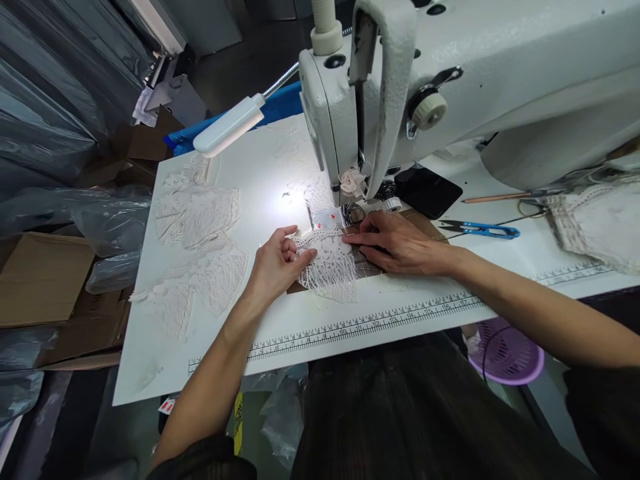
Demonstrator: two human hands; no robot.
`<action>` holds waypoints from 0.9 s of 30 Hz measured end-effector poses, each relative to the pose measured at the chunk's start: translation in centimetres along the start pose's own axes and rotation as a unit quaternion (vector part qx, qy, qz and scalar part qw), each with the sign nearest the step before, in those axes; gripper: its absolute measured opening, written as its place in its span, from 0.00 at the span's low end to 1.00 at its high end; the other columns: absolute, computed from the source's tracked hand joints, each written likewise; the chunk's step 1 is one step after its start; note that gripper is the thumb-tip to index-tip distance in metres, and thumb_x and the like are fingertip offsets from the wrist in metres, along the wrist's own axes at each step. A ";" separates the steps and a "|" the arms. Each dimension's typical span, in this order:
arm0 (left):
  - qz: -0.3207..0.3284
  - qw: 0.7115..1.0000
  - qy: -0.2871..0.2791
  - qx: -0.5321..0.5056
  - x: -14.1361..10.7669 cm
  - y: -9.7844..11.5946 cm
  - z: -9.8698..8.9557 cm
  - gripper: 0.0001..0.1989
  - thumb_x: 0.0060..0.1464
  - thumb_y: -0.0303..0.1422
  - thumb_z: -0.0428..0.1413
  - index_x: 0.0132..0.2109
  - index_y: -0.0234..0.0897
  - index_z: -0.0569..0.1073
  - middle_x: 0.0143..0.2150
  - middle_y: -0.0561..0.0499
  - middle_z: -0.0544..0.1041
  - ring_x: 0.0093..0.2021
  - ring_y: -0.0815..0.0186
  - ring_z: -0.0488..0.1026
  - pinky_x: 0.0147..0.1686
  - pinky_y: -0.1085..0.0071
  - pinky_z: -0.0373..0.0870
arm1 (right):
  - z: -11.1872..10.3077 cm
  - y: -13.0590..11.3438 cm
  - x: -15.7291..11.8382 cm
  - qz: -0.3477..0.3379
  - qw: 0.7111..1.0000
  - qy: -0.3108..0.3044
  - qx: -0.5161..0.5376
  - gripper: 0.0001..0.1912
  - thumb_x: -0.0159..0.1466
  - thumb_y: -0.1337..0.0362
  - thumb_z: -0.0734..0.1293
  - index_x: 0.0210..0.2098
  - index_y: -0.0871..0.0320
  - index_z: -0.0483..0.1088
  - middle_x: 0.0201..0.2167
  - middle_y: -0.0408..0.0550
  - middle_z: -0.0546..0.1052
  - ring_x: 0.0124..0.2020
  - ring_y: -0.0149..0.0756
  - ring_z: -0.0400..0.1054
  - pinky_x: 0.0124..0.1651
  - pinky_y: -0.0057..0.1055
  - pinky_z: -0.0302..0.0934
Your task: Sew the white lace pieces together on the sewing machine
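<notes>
A piece of white lace (330,267) lies under the needle area of a white sewing machine (334,133), its fringe-like lower edge toward me. At its left edge my left hand (280,263) has the lace between thumb and curled fingers, with the index finger stretched toward the metal plate (327,219). My right hand (400,243) is beside the presser foot, its fingers closed at the lace's upper right corner. Brown board or tape (373,263) shows beneath the lace and my right fingers. What exactly lies between the right fingertips is partly hidden.
More lace pieces (200,213) lie on the left of the white table (270,170). A lamp (230,125) lights the sewing spot. On the right are a black phone (429,191), blue thread snips (483,229), a pencil (495,197) and stacked lace (595,223). A ruler strip (360,328) runs along the front.
</notes>
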State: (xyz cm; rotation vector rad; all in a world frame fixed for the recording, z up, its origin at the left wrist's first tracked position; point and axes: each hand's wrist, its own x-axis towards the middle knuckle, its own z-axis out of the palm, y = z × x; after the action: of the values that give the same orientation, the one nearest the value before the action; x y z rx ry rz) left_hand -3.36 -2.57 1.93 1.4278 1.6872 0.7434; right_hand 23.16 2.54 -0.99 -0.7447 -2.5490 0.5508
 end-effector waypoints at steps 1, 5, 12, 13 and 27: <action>-0.003 1.000 0.001 -0.002 0.0 0.1 0.0 0.33 0.49 0.40 0.65 0.60 0.34 0.67 0.27 0.59 0.67 0.26 0.72 0.65 0.28 0.73 0.64 | -0.2 0.0 0.0 0.002 1.000 -0.001 0.013 0.19 0.70 0.61 0.60 0.58 0.52 0.72 0.45 0.55 0.71 0.45 0.44 0.65 0.48 0.44 0.63; -0.014 1.000 0.001 -0.004 0.0 0.4 -0.1 0.35 0.47 0.40 0.66 0.60 0.34 0.67 0.27 0.59 0.67 0.25 0.72 0.65 0.28 0.73 0.64 | -1.1 0.2 0.0 0.015 0.998 0.010 0.066 0.21 0.71 0.63 0.58 0.60 0.57 0.70 0.42 0.54 0.73 0.40 0.38 0.67 0.46 0.37 0.63; -0.020 1.000 0.008 -0.019 0.0 0.4 -0.1 0.35 0.45 0.39 0.68 0.59 0.35 0.68 0.28 0.59 0.66 0.26 0.72 0.65 0.28 0.74 0.64 | -1.5 -0.1 -0.3 -0.006 0.998 -0.008 0.061 0.19 0.70 0.63 0.59 0.56 0.54 0.74 0.41 0.53 0.74 0.40 0.38 0.67 0.46 0.37 0.61; -0.022 0.999 0.009 -0.021 0.0 0.4 -0.1 0.35 0.44 0.39 0.68 0.58 0.35 0.68 0.28 0.59 0.66 0.26 0.73 0.65 0.28 0.74 0.64 | -1.5 -0.3 -0.3 -0.022 0.998 -0.022 0.051 0.19 0.70 0.63 0.60 0.55 0.52 0.75 0.43 0.53 0.74 0.42 0.40 0.67 0.47 0.38 0.61; -0.035 0.998 -0.001 -0.046 0.2 0.2 -0.2 0.35 0.45 0.37 0.68 0.59 0.35 0.67 0.27 0.60 0.66 0.26 0.72 0.66 0.28 0.74 0.65 | -0.9 -0.8 -0.4 -0.044 0.995 -0.048 -0.072 0.19 0.68 0.62 0.62 0.55 0.45 0.75 0.46 0.53 0.72 0.46 0.47 0.64 0.50 0.47 0.60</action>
State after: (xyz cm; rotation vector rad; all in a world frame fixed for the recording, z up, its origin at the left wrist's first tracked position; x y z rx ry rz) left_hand -3.41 -2.34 2.14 1.2991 1.6718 0.7711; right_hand 23.56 1.91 0.08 -0.6645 -2.7178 0.3858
